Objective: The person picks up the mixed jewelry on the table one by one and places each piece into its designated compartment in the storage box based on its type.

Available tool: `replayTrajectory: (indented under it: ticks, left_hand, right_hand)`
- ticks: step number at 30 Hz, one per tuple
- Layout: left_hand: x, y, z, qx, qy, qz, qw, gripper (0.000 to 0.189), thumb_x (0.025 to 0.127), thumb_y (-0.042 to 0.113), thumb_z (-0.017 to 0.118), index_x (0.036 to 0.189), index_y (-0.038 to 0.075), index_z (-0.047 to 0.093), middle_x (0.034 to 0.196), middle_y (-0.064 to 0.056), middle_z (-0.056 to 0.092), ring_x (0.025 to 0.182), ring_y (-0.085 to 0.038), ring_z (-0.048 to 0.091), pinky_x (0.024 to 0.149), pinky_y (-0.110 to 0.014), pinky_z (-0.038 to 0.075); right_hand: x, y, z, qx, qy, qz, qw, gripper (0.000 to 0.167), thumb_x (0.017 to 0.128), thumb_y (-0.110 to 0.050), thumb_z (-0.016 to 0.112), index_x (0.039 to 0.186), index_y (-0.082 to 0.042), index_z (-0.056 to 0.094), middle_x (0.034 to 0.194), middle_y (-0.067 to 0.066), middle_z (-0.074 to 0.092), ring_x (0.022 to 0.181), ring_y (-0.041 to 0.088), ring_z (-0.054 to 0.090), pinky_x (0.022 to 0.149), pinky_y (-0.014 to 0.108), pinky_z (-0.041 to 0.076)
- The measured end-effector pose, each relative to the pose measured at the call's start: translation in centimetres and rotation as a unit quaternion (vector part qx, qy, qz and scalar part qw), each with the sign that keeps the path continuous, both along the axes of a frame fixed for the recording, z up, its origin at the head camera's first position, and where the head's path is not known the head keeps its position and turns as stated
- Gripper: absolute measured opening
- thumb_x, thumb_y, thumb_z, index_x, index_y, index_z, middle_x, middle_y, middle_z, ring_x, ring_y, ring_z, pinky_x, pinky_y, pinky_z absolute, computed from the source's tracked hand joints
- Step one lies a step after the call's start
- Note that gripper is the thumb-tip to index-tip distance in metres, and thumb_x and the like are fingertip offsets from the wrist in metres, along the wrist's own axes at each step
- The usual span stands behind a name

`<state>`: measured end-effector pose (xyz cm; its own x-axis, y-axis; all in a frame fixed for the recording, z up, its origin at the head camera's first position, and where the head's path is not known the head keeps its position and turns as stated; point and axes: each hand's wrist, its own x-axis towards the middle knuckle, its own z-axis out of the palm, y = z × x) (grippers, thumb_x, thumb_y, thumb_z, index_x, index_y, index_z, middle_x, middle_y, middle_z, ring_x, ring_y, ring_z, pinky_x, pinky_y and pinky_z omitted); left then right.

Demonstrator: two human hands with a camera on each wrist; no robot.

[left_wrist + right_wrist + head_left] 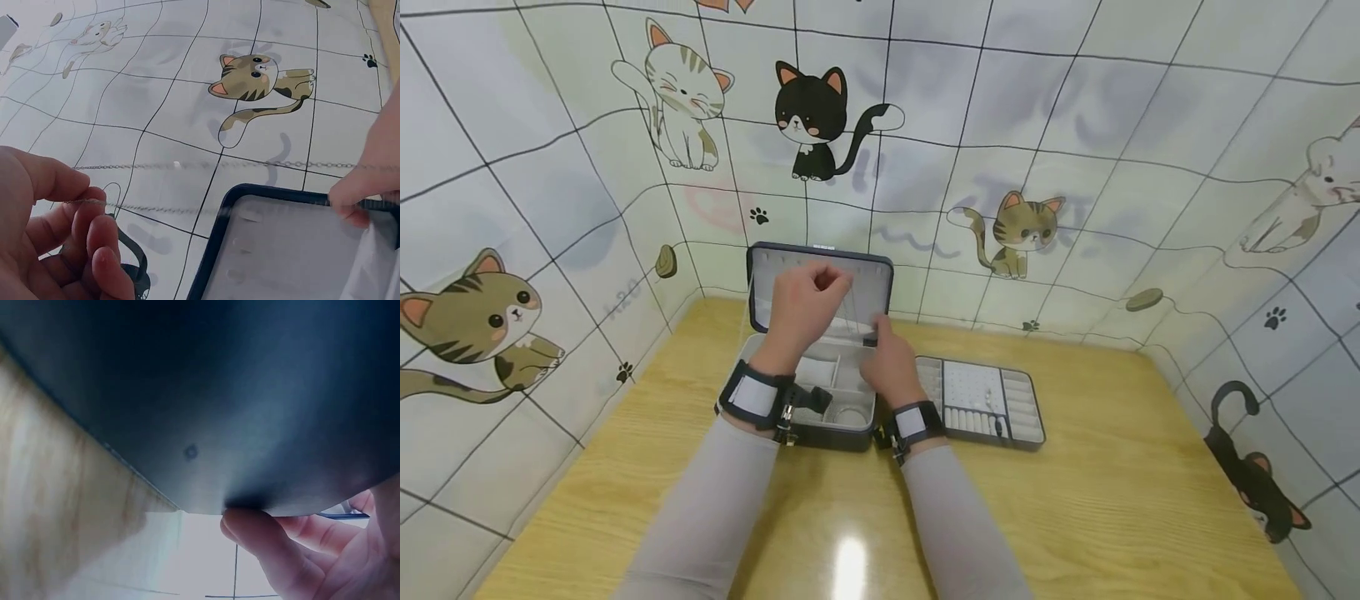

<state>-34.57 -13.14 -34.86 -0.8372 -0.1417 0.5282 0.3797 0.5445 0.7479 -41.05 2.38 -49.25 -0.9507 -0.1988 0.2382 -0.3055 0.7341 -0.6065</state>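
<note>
A dark jewelry box (831, 438) with a pale lining stands on the table, its lid (889, 287) raised. In front of the lid my left hand (808, 300) pinches a fine chain necklace (250, 165) between thumb and fingertips, and two thin strands hang from it. My right hand (892, 367) is lower down, at the box's rear right corner near the hinge. There its thumb (253, 531) presses the outside of the dark wall while the fingers bend over the edge. A ring-shaped piece of jewelry (850, 415) lies in the front right compartment.
To the right of the box is a jewelry tray (1036, 435) with padded rolls, a white dotted panel and small pieces on it. The wooden table (1090, 500) meets a wall covering (925, 108) printed with cats at the back and sides.
</note>
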Motion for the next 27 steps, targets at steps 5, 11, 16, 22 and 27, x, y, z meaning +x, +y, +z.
replayTrajectory:
  ticks: [5,11,16,22,27]
  left_hand:
    - [-1.1,0.0,1.2,0.000,-0.003,0.015,0.9999,0.021,0.098,0.024,0.066,0.084,0.010,0.075,0.071,-0.006,0.061,0.071,-0.024,0.055,0.068,-0.035,0.040]
    - [-2.7,0.1,2.3,0.001,-0.017,0.037,0.9992,0.024,0.099,0.026,0.064,0.087,0.010,0.077,0.076,-0.006,0.065,0.076,-0.025,0.057,0.071,-0.035,0.041]
    - [-4.6,0.1,2.8,0.025,-0.021,0.059,0.9977,0.026,0.100,0.028,0.065,0.086,0.009,0.075,0.077,-0.005,0.064,0.078,-0.024,0.057,0.071,-0.034,0.041]
    - [-6.5,0.7,3.3,0.045,-0.054,0.040,0.9967,0.026,0.099,0.029,0.064,0.084,0.011,0.074,0.073,0.002,0.061,0.075,-0.022,0.056,0.069,-0.034,0.041]
    - [-7.0,1.1,3.7,0.049,-0.075,0.020,0.9957,0.024,0.099,0.028,0.065,0.082,0.012,0.072,0.063,0.005,0.060,0.067,-0.021,0.059,0.064,-0.034,0.042]
  right_hand:
    - [0.3,0.3,-0.2,-0.009,-0.005,0.009,0.9999,0.078,0.079,0.003,0.066,0.150,-0.017,0.043,0.080,0.011,0.065,0.058,0.023,0.051,0.051,0.034,0.043]
    - [0.4,0.4,-0.1,-0.011,0.008,0.014,0.9998,0.076,0.079,0.003,0.066,0.149,-0.017,0.043,0.076,0.009,0.062,0.057,0.023,0.050,0.050,0.034,0.041]
    - [0.2,0.5,-0.2,-0.007,0.016,0.020,0.9996,0.075,0.079,0.002,0.066,0.148,-0.016,0.043,0.073,0.008,0.060,0.055,0.022,0.048,0.050,0.033,0.040]
    - [0.1,0.7,-0.4,-0.014,0.020,0.015,0.9996,0.074,0.080,0.003,0.065,0.147,-0.017,0.045,0.068,0.005,0.055,0.052,0.020,0.043,0.048,0.032,0.036]
    - [0.2,0.8,-0.4,-0.018,0.015,0.023,0.9995,0.075,0.081,0.003,0.065,0.150,-0.016,0.044,0.065,0.003,0.052,0.050,0.017,0.040,0.046,0.030,0.034]
